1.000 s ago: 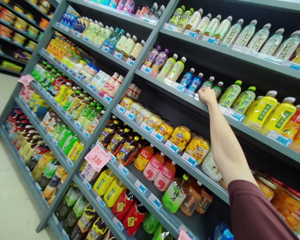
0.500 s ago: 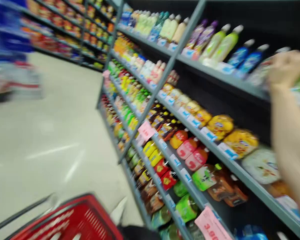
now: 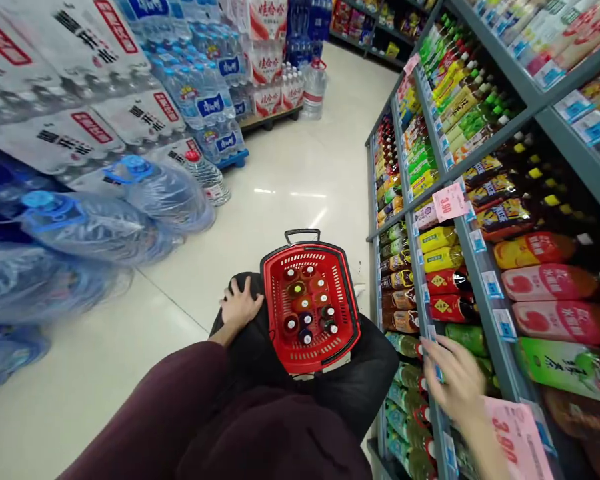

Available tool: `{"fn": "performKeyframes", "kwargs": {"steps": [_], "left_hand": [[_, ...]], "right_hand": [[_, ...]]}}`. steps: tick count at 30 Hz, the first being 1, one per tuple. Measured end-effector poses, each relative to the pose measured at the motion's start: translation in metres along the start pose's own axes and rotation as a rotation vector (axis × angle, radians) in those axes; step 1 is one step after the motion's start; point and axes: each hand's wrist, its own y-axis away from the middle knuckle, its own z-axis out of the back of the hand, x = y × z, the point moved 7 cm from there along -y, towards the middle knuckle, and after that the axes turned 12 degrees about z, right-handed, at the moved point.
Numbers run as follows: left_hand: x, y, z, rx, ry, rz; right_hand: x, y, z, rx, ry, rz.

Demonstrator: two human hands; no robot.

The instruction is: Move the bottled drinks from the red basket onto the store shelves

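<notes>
Pale shop floor (image 3: 290, 167) runs between stacked water jugs (image 3: 160, 193) and drink shelves (image 3: 485, 293). One red basket (image 3: 310, 303) rests on the person's lap, holding about ten bottles (image 3: 305, 303) (caps up). Left hand (image 3: 241, 305) lies spread flat on the knee just beside it; right hand (image 3: 455, 380), fingers open and empty, hovers by the shelf edge

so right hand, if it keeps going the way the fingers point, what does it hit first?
Likely the shelf edge with its blue price tags, just ahead of the right hand. The green bottle sits just behind that edge. The hand is blurred and depth is unclear, so contact can't be confirmed.
</notes>
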Motion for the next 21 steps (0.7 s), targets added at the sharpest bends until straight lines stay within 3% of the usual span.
{"fn": "performKeyframes", "kwargs": {"steps": [2, 5, 6, 8, 11, 15, 21], "left_hand": [[0.001, 0.002, -0.001, 0.005, 0.015, -0.004], [0.005, 0.007, -0.003, 0.009, -0.002, -0.018], [0.006, 0.008, -0.004, 0.009, -0.009, -0.02], [0.007, 0.009, -0.005, 0.005, -0.018, -0.019], [0.007, 0.012, -0.005, 0.001, -0.017, -0.024], [0.012, 0.017, -0.003, 0.031, 0.0, -0.046], [0.012, 0.017, 0.001, 0.063, -0.009, -0.024]], "right_hand": [[0.019, 0.055, -0.046, 0.08, 0.061, -0.225], [0.032, 0.124, -0.119, 0.369, 0.178, -0.723], [0.036, 0.138, -0.139, 0.463, 0.169, -0.788], [0.042, 0.149, -0.163, 0.565, 0.116, -0.747], [0.038, 0.15, -0.167, 0.524, 0.085, -0.653], [0.03, 0.154, -0.161, 0.447, 0.083, -0.702], [0.038, 0.15, -0.16, 0.43, 0.031, -0.696]]}}
